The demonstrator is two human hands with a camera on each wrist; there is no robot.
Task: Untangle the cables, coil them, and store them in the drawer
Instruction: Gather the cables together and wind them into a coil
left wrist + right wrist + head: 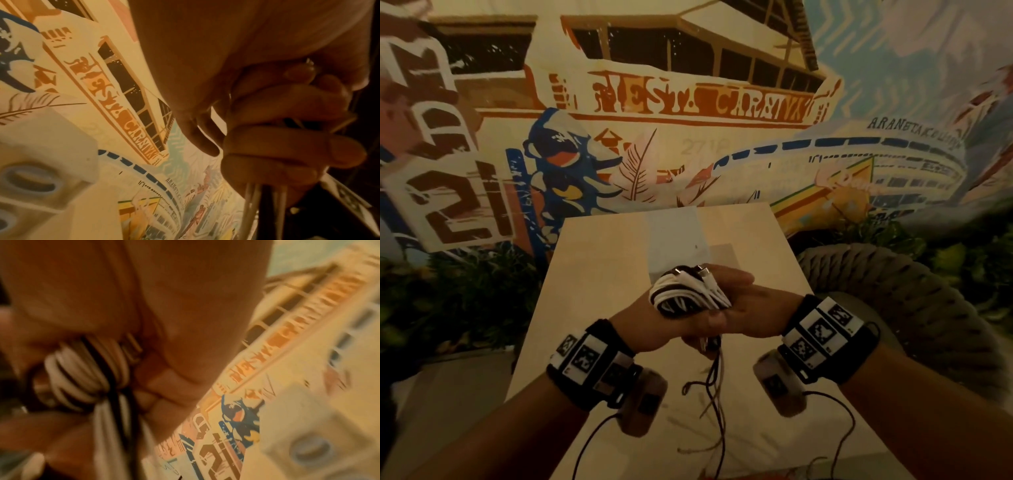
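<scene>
Cables wound, tails hanging

Cables [690, 294], white and black mixed, sit as a tight bundle wrapped around the fingers of one hand, held above the middle of the pale table [599, 260]. From where I stand it looks like the right hand [743, 301] carries the wrap, fingers straight and together, while the left hand [654, 329] curls round the loose tails [714, 380] dangling toward the near edge.

They look light, soft and springy. I'd pinch across the whole coil when sliding it off, or the turns will likely spring apart. No drawer is visible.
</scene>
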